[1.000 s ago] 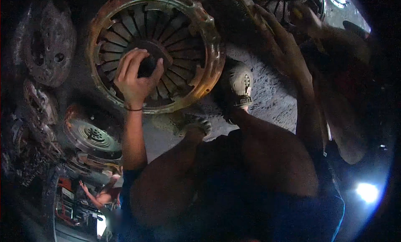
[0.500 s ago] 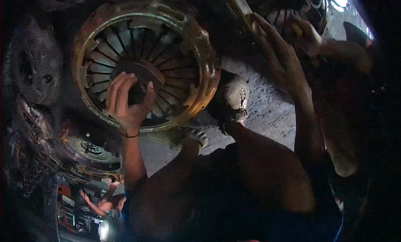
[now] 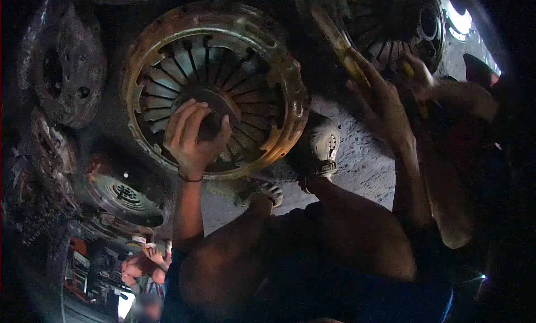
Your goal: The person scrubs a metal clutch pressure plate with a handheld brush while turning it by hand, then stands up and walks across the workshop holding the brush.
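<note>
A round clutch pressure plate (image 3: pixel 290 88) with radial spring fingers and a worn, rusty rim stands in front of me. My left hand (image 3: pixel 195 136) is at its middle, fingers curled and thumb apart around the dark central hub (image 3: pixel 223 102); the exact contact is hidden in shadow. Off to the right, my right hand (image 3: pixel 385 100) is closed on a long, narrow, stick-like tool (image 3: pixel 335 35), pale with a yellowish part near the fingers. The tool points up and left, beyond the plate's right edge; its kind is unclear.
Another person's hand (image 3: pixel 416 77) holds something yellow beside a second clutch plate (image 3: pixel 385 49) at upper right. Worn discs (image 3: pixel 75 66) and a clutch disc (image 3: pixel 125 197) lie at left. My foot (image 3: pixel 326 144) is on rough floor. Another person (image 3: pixel 146 267) is at lower left.
The view has shifted, so the plate and my left hand appear farther right and lower. My left hand stays at the hub. My right hand and its tool appear slightly lower.
</note>
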The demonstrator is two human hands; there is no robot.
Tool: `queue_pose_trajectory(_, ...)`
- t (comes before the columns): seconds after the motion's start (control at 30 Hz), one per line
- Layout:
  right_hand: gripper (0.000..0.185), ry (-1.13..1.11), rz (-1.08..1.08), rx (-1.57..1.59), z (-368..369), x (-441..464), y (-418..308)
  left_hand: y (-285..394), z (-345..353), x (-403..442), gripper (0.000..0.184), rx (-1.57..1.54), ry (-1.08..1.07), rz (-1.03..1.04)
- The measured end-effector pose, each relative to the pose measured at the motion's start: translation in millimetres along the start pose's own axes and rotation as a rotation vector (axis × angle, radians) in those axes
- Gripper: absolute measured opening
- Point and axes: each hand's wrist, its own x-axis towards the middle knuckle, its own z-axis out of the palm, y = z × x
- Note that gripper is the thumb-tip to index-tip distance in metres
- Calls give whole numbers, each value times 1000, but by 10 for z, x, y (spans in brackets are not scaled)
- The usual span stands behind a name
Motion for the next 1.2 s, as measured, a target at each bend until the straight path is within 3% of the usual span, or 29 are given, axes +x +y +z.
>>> queue_pose_trajectory(0.23,56,-48,-87,-25,254,-6,22,-41,6,-80,29,1,14,-11)
queue_pose_trajectory(0.33,46,61,-144,37,489,54,-206,-15,-35,-92,34,-21,-19,-74)
queue_pose_trajectory(0.43,44,-109,-4,-134,419,214,-520,-84,-153,-91,46,-3,-167,-7)
queue_pose_trajectory(0.53,54,-209,-16,-570,265,315,-774,-215,-246,-109,45,67,-243,200)
queue_pose_trajectory(0.6,56,-187,-41,-478,156,343,-847,-268,-318,-90,41,108,-223,299)
queue_pose_trajectory(0.63,56,-183,-55,-422,102,383,-856,-291,-426,-101,45,133,-286,302)
queue_pose_trajectory(0.73,58,-290,-168,-693,-216,639,-781,-304,-737,-55,70,193,-606,247)
queue_pose_trajectory(0.87,58,-213,-170,-907,-370,501,-1015,-347,-669,-45,73,212,-587,268)
queue_pose_trajectory(0.97,59,-230,-241,-953,-490,479,-930,-256,-624,-126,73,30,-516,78)
queue_pose_trajectory(1.2,50,-509,-284,-1023,-52,274,-1176,-331,-140,-87,59,11,-220,167)
